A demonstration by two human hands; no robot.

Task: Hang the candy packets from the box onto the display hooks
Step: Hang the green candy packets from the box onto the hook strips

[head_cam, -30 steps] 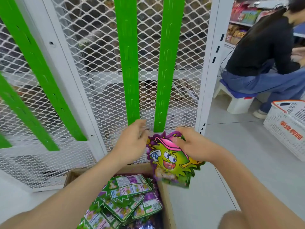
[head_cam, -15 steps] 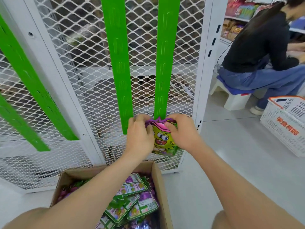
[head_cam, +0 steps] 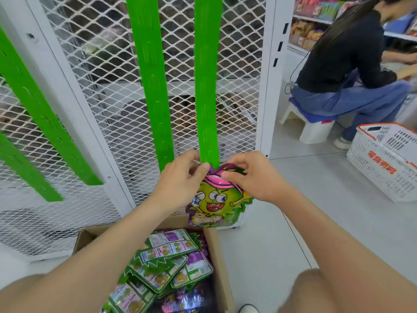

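A green and purple candy packet (head_cam: 215, 201) with a cartoon face hangs upright at the bottom end of a green display strip (head_cam: 206, 91). My left hand (head_cam: 180, 180) pinches its top left edge. My right hand (head_cam: 250, 177) pinches its top right, thumb on the pink hat. A second green display strip (head_cam: 150, 86) hangs just to the left. Below, an open cardboard box (head_cam: 217, 251) holds several more candy packets (head_cam: 168, 258), most lying back side up. No hook is visible behind my fingers.
White wire-mesh display panels (head_cam: 237, 64) stand behind the strips, with more green strips at far left. A person sits on a white stool (head_cam: 312, 125) at the right. A white plastic basket (head_cam: 388, 159) stands on the grey floor beyond.
My right hand lifted the packet up from the box to the strip's lower end. My left hand came onto its top edge; both now hold it there.
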